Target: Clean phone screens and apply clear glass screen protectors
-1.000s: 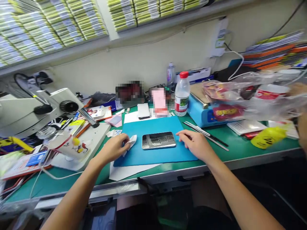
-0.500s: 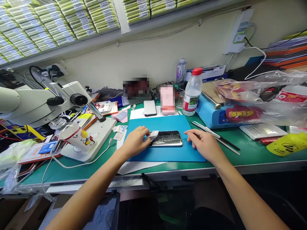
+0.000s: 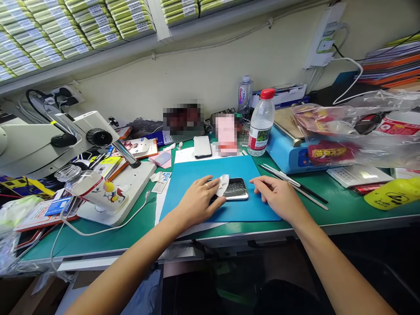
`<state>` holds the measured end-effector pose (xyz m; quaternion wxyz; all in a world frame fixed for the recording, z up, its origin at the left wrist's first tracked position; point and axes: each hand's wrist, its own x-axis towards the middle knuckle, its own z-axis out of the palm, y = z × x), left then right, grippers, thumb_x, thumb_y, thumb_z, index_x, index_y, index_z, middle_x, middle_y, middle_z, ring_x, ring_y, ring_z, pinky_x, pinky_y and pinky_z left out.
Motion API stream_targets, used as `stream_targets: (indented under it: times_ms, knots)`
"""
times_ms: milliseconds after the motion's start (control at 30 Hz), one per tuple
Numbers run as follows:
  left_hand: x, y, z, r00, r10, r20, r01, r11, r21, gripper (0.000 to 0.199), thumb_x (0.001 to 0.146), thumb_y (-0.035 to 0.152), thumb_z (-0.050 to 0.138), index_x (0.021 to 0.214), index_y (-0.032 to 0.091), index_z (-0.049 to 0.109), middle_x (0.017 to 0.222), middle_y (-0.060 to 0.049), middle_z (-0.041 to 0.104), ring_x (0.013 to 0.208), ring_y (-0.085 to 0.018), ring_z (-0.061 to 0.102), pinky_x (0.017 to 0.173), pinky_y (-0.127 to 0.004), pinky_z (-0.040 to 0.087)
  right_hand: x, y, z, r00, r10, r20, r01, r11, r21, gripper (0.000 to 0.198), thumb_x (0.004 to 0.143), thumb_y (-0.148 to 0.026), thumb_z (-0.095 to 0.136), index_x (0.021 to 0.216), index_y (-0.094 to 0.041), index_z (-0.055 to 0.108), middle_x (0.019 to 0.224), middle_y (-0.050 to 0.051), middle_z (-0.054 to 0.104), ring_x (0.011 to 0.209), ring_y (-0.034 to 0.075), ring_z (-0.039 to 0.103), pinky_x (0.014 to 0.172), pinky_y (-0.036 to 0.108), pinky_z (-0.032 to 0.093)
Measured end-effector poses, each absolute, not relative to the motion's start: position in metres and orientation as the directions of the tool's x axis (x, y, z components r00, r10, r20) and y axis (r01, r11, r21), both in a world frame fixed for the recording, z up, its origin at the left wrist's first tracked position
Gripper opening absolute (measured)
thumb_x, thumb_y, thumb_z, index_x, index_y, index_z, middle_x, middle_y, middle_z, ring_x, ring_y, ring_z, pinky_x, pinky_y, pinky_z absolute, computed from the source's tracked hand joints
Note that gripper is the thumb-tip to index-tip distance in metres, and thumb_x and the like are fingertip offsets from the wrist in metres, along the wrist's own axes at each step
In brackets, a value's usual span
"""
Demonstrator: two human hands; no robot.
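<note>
A phone (image 3: 239, 190) with a dark, glossy face reflecting light bars lies flat on a blue mat (image 3: 187, 170). My left hand (image 3: 201, 197), a ring on one finger, rests over the phone's left part, thumb held apart from the fingers. Its fingertips hold a crumpled white tissue (image 3: 223, 185) against the phone, and the phone's left end is hidden under them. Just right of the phone, my right hand (image 3: 277, 194) hovers at the mat's edge with fingers loosely bent and apart, nothing visible in them.
Thin tools (image 3: 305, 190) lie right of the mat. Behind stand a red-capped bottle (image 3: 261, 124) and a white-backed phone (image 3: 202, 146). A blue scale (image 3: 285, 151) with a plastic bag (image 3: 354, 127) sits right; a microscope (image 3: 88, 135) and glass jar (image 3: 103, 190) stand left.
My left hand has slid rightward over the phone with the tissue, its fingers now more stretched and the thumb spread. The right hand stays nearly in place. The view has shifted slightly.
</note>
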<state>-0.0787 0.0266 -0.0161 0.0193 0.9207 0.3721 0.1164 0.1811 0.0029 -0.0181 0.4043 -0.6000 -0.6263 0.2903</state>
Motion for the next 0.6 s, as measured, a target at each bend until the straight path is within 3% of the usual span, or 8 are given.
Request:
stream_targets:
  times_ms: [133, 333, 467, 600]
  knots:
    - [-0.049, 0.041, -0.011, 0.759, 0.626, 0.180, 0.603, -0.780, 0.170, 0.045, 0.107, 0.047, 0.042, 0.128, 0.019, 0.069, 0.148, -0.008, 0.059, 0.144, -0.033, 0.044, 0.118, -0.049, 0.038, 0.181, 0.004, -0.020, 0.034, 0.984, 0.173, 0.532, 0.129, -0.837, 0.032, 0.091, -0.043, 0.053, 0.087, -0.020, 0.075, 0.069, 0.003, 0.071, 0.050, 0.016, 0.057, 0.050, 0.030, 0.045]
    - [-0.026, 0.047, -0.001, 0.830, 0.540, 0.142, 0.536, -0.842, 0.069, 0.043, 0.105, 0.048, 0.048, 0.129, 0.018, 0.067, 0.148, -0.004, 0.059, 0.143, -0.033, 0.044, 0.118, -0.049, 0.033, 0.185, 0.009, -0.025, 0.056, 0.988, 0.146, 0.504, 0.098, -0.858, 0.040, 0.092, -0.052, 0.055, 0.077, -0.019, 0.071, 0.059, 0.002, 0.063, 0.049, 0.015, 0.054, 0.050, 0.029, 0.042]
    - [-0.060, 0.043, 0.000, 0.796, 0.592, 0.126, 0.590, -0.805, 0.054, 0.039, 0.107, 0.044, 0.044, 0.130, 0.022, 0.067, 0.150, -0.001, 0.057, 0.141, -0.033, 0.046, 0.117, -0.051, 0.032, 0.187, 0.008, -0.026, 0.061, 0.988, 0.144, 0.471, 0.099, -0.877, 0.039, 0.092, -0.051, 0.055, 0.090, -0.018, 0.075, 0.072, 0.005, 0.070, 0.051, 0.015, 0.056, 0.050, 0.029, 0.043]
    - [-0.104, 0.035, 0.001, 0.739, 0.666, 0.103, 0.662, -0.746, 0.076, 0.039, 0.108, 0.039, 0.042, 0.136, 0.023, 0.064, 0.150, -0.002, 0.058, 0.138, -0.034, 0.048, 0.114, -0.054, 0.036, 0.185, 0.005, -0.026, 0.066, 0.985, 0.161, 0.501, 0.107, -0.859, 0.037, 0.093, -0.048, 0.054, 0.090, -0.019, 0.077, 0.070, 0.004, 0.071, 0.053, 0.015, 0.058, 0.052, 0.029, 0.045]
